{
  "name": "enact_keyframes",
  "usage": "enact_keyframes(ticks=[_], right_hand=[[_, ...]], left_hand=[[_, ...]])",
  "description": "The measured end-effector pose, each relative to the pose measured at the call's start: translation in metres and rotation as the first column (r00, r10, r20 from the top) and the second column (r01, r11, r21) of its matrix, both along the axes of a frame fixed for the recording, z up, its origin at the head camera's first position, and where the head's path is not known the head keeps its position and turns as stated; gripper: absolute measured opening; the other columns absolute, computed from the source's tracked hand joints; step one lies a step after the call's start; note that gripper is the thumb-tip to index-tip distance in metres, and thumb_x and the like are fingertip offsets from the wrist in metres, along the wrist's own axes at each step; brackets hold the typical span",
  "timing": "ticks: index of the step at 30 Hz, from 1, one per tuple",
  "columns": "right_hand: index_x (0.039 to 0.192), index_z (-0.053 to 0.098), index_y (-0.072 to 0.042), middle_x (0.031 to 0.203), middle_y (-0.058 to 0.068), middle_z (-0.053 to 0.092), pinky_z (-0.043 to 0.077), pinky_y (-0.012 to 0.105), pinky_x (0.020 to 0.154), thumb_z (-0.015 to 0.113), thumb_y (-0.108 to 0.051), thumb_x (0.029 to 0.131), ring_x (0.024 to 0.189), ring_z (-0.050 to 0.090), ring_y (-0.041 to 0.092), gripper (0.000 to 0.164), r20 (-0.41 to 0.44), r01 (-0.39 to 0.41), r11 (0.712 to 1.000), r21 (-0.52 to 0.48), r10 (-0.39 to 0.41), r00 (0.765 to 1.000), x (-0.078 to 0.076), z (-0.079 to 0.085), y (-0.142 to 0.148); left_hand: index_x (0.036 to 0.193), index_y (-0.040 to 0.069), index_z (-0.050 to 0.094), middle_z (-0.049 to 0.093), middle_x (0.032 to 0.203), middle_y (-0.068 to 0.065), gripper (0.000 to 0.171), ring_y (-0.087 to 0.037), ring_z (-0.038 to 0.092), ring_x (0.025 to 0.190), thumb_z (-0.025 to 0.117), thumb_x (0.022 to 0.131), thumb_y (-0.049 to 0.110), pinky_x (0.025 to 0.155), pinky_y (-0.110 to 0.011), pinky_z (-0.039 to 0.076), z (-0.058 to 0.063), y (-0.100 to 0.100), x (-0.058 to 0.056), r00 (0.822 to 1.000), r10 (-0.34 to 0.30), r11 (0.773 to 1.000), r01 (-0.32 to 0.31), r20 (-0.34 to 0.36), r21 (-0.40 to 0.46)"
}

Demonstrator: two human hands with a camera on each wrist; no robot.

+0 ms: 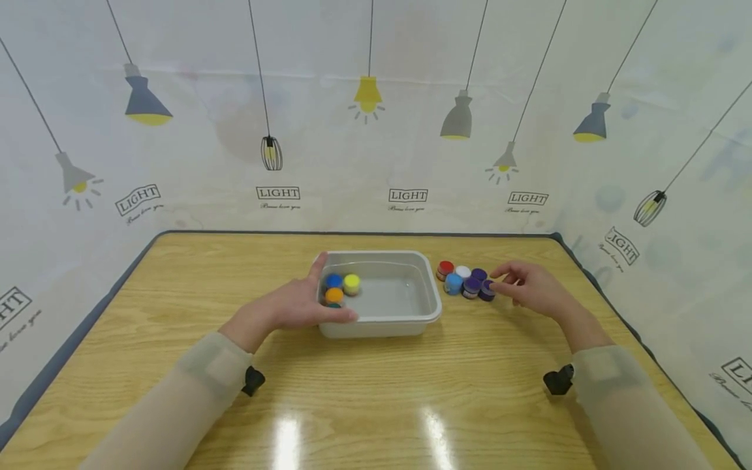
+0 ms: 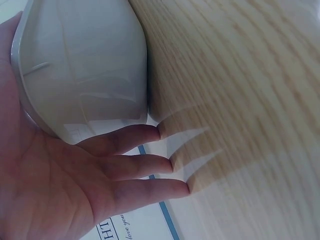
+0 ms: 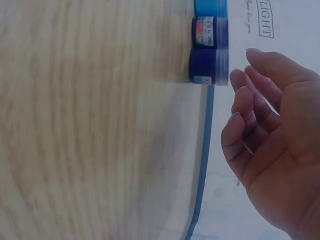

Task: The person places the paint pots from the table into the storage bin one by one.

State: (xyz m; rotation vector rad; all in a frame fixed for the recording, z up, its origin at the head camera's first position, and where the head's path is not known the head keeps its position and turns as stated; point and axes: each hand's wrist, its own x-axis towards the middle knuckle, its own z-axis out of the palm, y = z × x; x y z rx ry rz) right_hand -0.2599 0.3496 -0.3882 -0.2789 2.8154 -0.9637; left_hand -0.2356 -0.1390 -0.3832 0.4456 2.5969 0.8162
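A light grey plastic bin (image 1: 405, 320) stands mid-table, holding several small paint jars: blue (image 1: 333, 281), yellow (image 1: 351, 284), orange (image 1: 333, 296) and a partly hidden dark teal one (image 1: 335, 305). Spread across its left end, my left hand (image 1: 296, 303) rests its thumb on the front rim and its index finger at the back corner. Its other fingers extend straight beside the bin wall (image 2: 95, 65). To the right, my right hand (image 1: 531, 287) hovers at the cluster's nearest purple jar (image 1: 487, 290), fingers loosely bent and nothing in them. That jar (image 3: 202, 66) lies just off the fingertips.
Beside the bin's right end cluster several more jars: red (image 1: 445, 270), white (image 1: 463, 273), light blue (image 1: 453, 283) and two other purple ones (image 1: 471, 287). The wooden table (image 1: 376, 391) meets a lamp-printed backdrop (image 1: 329, 130) at the back and sides.
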Motion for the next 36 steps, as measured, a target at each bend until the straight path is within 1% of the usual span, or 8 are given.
enact_keyframes(ticks=[6,12,18,21,27,29,33,36], right_hand=[[0.136,0.064,-0.007,0.107,0.014,0.070,0.053,0.035,0.063,0.076,-0.038,0.106,0.073,0.063,0.026,0.045,0.067,0.029,1.000,0.005,-0.030,0.997,-0.003,-0.008,0.005],[0.140,0.062,-0.008,0.108,0.012,0.069,0.051,0.033,0.063,0.077,-0.044,0.104,0.075,0.062,0.024,0.053,0.074,0.041,0.999,0.016,-0.042,0.996,-0.006,-0.013,0.005],[0.137,0.063,-0.009,0.108,0.011,0.068,0.051,0.032,0.064,0.077,-0.043,0.104,0.078,0.062,0.024,0.050,0.074,0.057,0.998,0.027,-0.059,0.996,-0.010,-0.018,0.006],[0.137,0.064,-0.010,0.108,0.011,0.069,0.052,0.032,0.066,0.076,-0.042,0.105,0.080,0.062,0.023,0.047,0.064,0.054,0.998,0.032,-0.056,0.996,-0.009,-0.018,0.006],[0.140,0.064,-0.011,0.107,0.012,0.068,0.052,0.032,0.065,0.074,-0.037,0.107,0.081,0.061,0.024,0.043,0.065,0.026,0.999,0.021,-0.027,0.997,-0.007,-0.016,0.008],[0.144,0.063,-0.009,0.108,0.013,0.069,0.052,0.032,0.063,0.073,-0.035,0.108,0.079,0.061,0.024,0.045,0.065,0.017,1.000,0.021,-0.018,0.998,-0.007,-0.016,0.010],[0.146,0.059,-0.006,0.110,0.014,0.070,0.052,0.033,0.064,0.073,-0.043,0.107,0.078,0.062,0.023,0.056,0.068,0.032,0.999,0.032,-0.034,0.997,-0.007,-0.016,0.011],[0.142,0.060,-0.007,0.110,0.013,0.069,0.052,0.033,0.065,0.074,-0.050,0.105,0.078,0.061,0.023,0.059,0.068,0.057,0.998,0.040,-0.060,0.996,-0.007,-0.017,0.011]], left_hand=[[0.174,0.019,-0.022,0.049,0.163,-0.036,0.147,-0.043,0.062,0.139,0.074,0.084,0.085,0.123,-0.060,0.044,0.000,0.001,0.000,1.000,-0.007,1.000,0.007,-0.003,-0.002],[0.174,0.019,-0.022,0.049,0.164,-0.035,0.148,-0.043,0.060,0.142,0.074,0.084,0.085,0.125,-0.060,0.042,0.001,0.000,0.000,1.000,-0.004,1.000,0.004,0.007,0.001],[0.174,0.019,-0.022,0.050,0.163,-0.035,0.148,-0.042,0.063,0.139,0.074,0.084,0.085,0.124,-0.060,0.043,0.001,0.000,-0.001,1.000,-0.003,1.000,0.003,0.008,-0.004],[0.174,0.019,-0.022,0.049,0.164,-0.035,0.148,-0.043,0.061,0.140,0.075,0.084,0.085,0.124,-0.060,0.043,0.001,0.000,0.000,1.000,-0.001,1.000,0.001,0.007,0.001],[0.175,0.020,-0.022,0.048,0.165,-0.035,0.147,-0.043,0.061,0.141,0.075,0.084,0.085,0.125,-0.060,0.042,0.001,0.000,-0.001,1.000,0.005,1.000,-0.005,0.012,0.005],[0.175,0.019,-0.021,0.048,0.164,-0.035,0.147,-0.044,0.061,0.141,0.075,0.085,0.084,0.124,-0.060,0.042,0.000,0.000,-0.001,1.000,0.004,1.000,-0.004,0.010,0.004],[0.174,0.018,-0.022,0.046,0.166,-0.035,0.146,-0.044,0.059,0.143,0.075,0.086,0.083,0.125,-0.061,0.042,0.000,0.000,-0.002,1.000,0.002,1.000,-0.002,0.012,0.005],[0.174,0.019,-0.022,0.046,0.166,-0.035,0.146,-0.044,0.059,0.143,0.075,0.085,0.083,0.125,-0.061,0.042,0.000,0.001,-0.001,1.000,0.002,1.000,-0.002,0.016,0.004]])
